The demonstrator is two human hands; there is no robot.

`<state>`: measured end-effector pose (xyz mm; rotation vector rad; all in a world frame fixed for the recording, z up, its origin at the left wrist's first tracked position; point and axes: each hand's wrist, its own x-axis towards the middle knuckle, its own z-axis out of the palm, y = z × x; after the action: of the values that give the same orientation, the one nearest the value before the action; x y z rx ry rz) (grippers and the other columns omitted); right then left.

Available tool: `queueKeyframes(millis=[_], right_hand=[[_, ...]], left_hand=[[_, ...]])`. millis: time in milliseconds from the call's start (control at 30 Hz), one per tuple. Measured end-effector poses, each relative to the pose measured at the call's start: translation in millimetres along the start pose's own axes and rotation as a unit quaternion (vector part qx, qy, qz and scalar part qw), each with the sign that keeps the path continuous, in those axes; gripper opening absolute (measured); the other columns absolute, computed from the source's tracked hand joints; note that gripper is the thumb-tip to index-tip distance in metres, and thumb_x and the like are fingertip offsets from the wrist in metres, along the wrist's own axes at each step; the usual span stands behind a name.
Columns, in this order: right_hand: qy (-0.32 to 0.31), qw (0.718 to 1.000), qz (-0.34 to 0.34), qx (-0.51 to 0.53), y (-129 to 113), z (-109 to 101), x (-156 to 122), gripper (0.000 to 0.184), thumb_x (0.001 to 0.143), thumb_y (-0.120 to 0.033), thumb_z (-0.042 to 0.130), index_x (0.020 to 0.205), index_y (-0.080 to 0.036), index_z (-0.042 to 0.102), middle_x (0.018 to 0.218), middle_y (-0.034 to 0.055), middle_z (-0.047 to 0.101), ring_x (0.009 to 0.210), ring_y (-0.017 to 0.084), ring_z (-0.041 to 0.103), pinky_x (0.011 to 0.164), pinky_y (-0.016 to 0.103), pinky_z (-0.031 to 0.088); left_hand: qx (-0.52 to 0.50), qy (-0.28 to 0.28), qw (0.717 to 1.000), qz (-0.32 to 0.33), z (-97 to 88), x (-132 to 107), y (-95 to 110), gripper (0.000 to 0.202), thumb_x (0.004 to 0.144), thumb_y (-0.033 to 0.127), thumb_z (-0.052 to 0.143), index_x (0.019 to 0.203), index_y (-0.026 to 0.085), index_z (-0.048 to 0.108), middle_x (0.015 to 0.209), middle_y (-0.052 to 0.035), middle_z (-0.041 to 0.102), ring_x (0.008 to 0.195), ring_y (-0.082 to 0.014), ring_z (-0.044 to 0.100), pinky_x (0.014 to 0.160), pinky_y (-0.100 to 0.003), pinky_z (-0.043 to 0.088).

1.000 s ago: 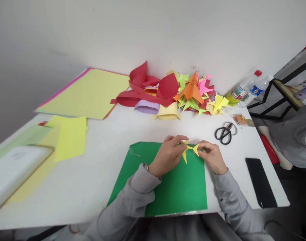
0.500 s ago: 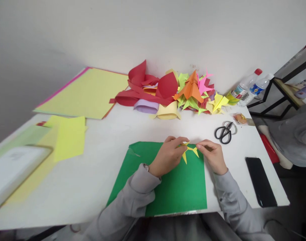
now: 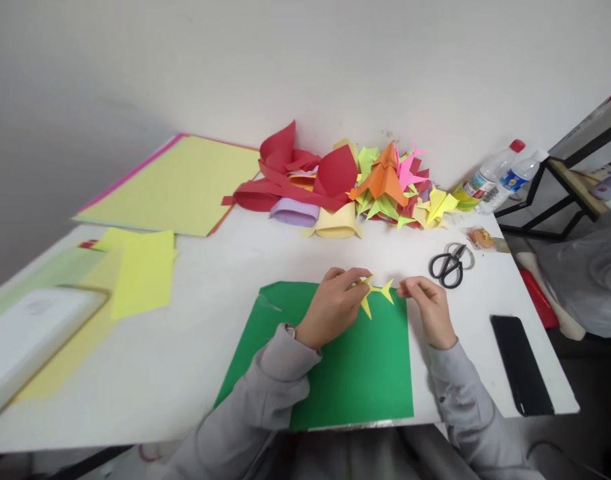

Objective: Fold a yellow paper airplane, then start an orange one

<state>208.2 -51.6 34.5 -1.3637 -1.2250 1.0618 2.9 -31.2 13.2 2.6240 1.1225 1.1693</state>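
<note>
The left hand (image 3: pixel 333 307) pinches a small yellow folded paper figure (image 3: pixel 376 295) between thumb and fingertips, holding it just above the far edge of a green sheet (image 3: pixel 355 373) that lies flat on the bench (image 3: pixel 210 347) under both wrists. The right hand (image 3: pixel 429 308) is loosely curled, with its fingertips just beside the figure's right-hand point. Whether they touch the paper cannot be told. The figure looks very light, and its layered creases probably make it stiffer than a single sheet. Its thin pointed arms would still bend or crush under a hard squeeze. The thicker middle, where the folds meet, seems the safest place to hold it, with a light fingertip pinch rather than a closed fist. The paper is dry and matte, so it should not slip. Black scissors (image 3: pixel 448 265) lie just beyond the right hand, and a dark phone (image 3: pixel 520 363) lies to its right.
</note>
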Motion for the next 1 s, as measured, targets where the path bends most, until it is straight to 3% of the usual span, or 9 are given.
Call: queueKeyframes(millis=[133, 233, 400, 500, 667, 767, 1000], right_hand=[[-0.095, 0.994, 0.059, -0.004, -1, 6, -2, 0.048, 0.070, -0.066, 0.070, 0.068, -0.018, 0.072, 0.064, 0.0048, 0.071, 0.061, 0.018, 0.063, 0.063, 0.031, 0.052], [-0.119, 0.990, 0.065, -0.025, 0, 9, -3, 0.046, 0.071, -0.063, 0.071, 0.061, -0.018, 0.069, 0.057, 0.0028, 0.068, 0.053, 0.015, 0.059, 0.056, 0.028, 0.048], [-0.121, 0.988, 0.069, -0.063, 3, 12, -6, 0.046, 0.076, -0.061, 0.067, 0.055, -0.020, 0.062, 0.043, -0.0024, 0.057, 0.038, 0.010, 0.043, 0.042, 0.024, 0.033], [-0.111, 0.989, 0.089, -0.027, 6, 12, -5, 0.053, 0.075, -0.068, 0.064, 0.055, -0.019, 0.063, 0.044, -0.0003, 0.059, 0.040, 0.012, 0.048, 0.044, 0.025, 0.039], [-0.024, 0.995, 0.085, 0.040, 11, 5, 3, 0.056, 0.076, -0.071, 0.061, 0.064, -0.018, 0.068, 0.053, 0.0038, 0.065, 0.050, 0.015, 0.057, 0.054, 0.029, 0.048], [-0.018, 0.998, 0.063, 0.012, 13, 3, 5, 0.046, 0.074, -0.064, 0.068, 0.068, -0.018, 0.069, 0.056, 0.0015, 0.064, 0.053, 0.014, 0.055, 0.055, 0.028, 0.046], [-0.126, 0.991, 0.028, 0.020, 8, 13, -1, 0.029, 0.069, -0.045, 0.078, 0.084, -0.021, 0.072, 0.069, -0.0006, 0.067, 0.060, 0.014, 0.056, 0.058, 0.028, 0.046]], left_hand=[[0.020, 0.011, 1.000, -0.001, -0.3, 0, -3, 0.026, 0.086, 0.001, 0.046, 0.079, 0.018, 0.063, 0.107, -0.0090, 0.071, 0.082, -0.0162, 0.067, 0.077, -0.035, 0.044], [0.020, 0.006, 1.000, -0.003, -1.1, 0, -2, 0.026, 0.087, 0.001, 0.046, 0.078, 0.018, 0.063, 0.107, -0.0087, 0.071, 0.082, -0.0163, 0.067, 0.077, -0.035, 0.044], [0.032, -0.002, 0.999, -0.004, -1.0, 0, -2, 0.027, 0.088, 0.003, 0.044, 0.078, 0.018, 0.064, 0.107, -0.0092, 0.072, 0.083, -0.0165, 0.067, 0.077, -0.036, 0.045], [0.041, 0.004, 0.999, -0.001, -0.8, 0, -2, 0.026, 0.087, 0.002, 0.045, 0.078, 0.018, 0.064, 0.106, -0.0088, 0.072, 0.082, -0.0162, 0.067, 0.077, -0.035, 0.046], [0.042, 0.022, 0.999, 0.004, -1.2, 2, -1, 0.024, 0.087, 0.002, 0.047, 0.076, 0.017, 0.063, 0.103, -0.0088, 0.072, 0.081, -0.0162, 0.067, 0.075, -0.034, 0.046], [0.005, 0.026, 1.000, -0.008, -0.7, 2, 0, 0.022, 0.090, 0.007, 0.049, 0.077, 0.017, 0.063, 0.103, -0.0091, 0.071, 0.082, -0.0165, 0.068, 0.075, -0.034, 0.047], [-0.200, 0.038, 0.976, -0.077, 1.1, 1, 10, 0.016, 0.090, 0.015, 0.056, 0.080, 0.018, 0.068, 0.101, -0.0095, 0.068, 0.086, -0.0166, 0.068, 0.075, -0.030, 0.055]])
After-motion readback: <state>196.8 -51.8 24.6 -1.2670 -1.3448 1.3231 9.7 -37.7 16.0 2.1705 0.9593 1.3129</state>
